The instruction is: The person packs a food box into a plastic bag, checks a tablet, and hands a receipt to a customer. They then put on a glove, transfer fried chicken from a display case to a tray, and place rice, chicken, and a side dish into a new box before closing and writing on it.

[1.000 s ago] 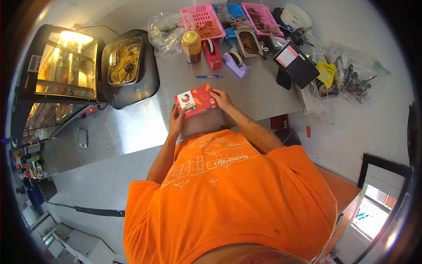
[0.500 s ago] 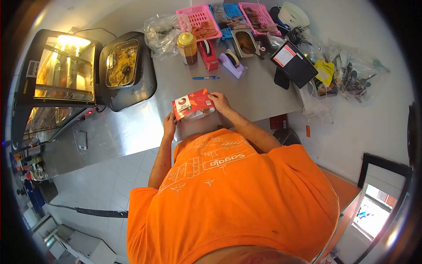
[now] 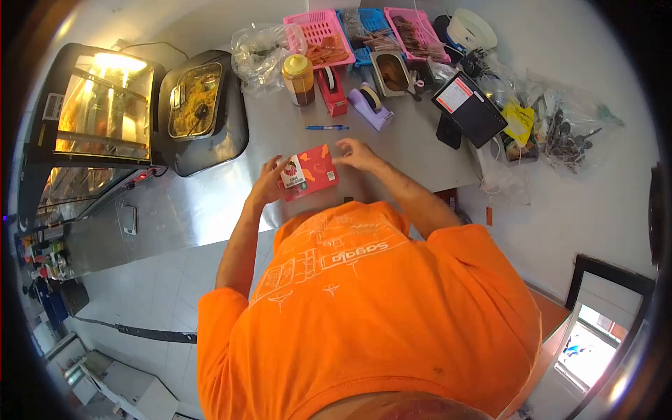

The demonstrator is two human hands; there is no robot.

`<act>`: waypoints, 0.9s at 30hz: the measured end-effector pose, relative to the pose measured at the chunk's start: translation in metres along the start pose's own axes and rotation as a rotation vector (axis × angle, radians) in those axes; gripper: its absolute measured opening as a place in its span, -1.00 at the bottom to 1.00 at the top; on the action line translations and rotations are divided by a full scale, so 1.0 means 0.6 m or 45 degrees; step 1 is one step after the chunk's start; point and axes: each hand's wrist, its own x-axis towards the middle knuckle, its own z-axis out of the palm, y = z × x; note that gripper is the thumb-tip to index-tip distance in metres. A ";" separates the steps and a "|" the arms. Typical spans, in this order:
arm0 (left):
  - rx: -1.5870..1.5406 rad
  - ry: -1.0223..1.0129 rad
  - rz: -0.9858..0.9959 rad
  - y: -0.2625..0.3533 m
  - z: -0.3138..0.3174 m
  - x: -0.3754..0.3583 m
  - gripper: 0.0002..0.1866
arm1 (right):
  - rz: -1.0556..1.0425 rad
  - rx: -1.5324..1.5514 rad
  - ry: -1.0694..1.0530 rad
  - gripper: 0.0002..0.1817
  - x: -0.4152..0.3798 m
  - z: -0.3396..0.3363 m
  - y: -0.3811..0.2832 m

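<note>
A red cardboard food box [image 3: 318, 168] with a white label and orange patches lies on the steel counter in front of me, its lid down. My left hand [image 3: 267, 183] is at the box's left end, fingers bent over that edge and gripping it. Close to the right end is my right hand [image 3: 358, 155]; its thumb and fingers are apart, with nothing seen between them. Beyond the box lies a blue pen [image 3: 326, 127].
Behind stand a sauce bottle [image 3: 299, 80], a red tape dispenser [image 3: 332, 92], a purple tape dispenser [image 3: 371, 106] and a metal container [image 3: 390, 73]. A food tray [image 3: 193, 101] and lit display cabinet [image 3: 105, 105] are left, a black tablet-like device [image 3: 470, 105] right.
The box's front, where contents showed, is now covered by the red lid. My left hand has moved up along the left end. The right hand has come off the box's corner.
</note>
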 end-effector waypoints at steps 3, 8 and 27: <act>0.322 -0.303 0.041 0.058 -0.012 0.023 0.17 | -0.587 -0.444 -0.134 -0.32 -0.019 0.007 -0.009; 0.565 -0.280 0.109 0.051 0.033 0.028 0.17 | -0.796 -0.763 -0.269 -0.50 -0.019 0.040 0.015; 0.173 0.396 -0.176 0.134 0.170 0.017 -0.18 | 0.346 0.215 0.433 -0.69 0.079 -0.174 0.201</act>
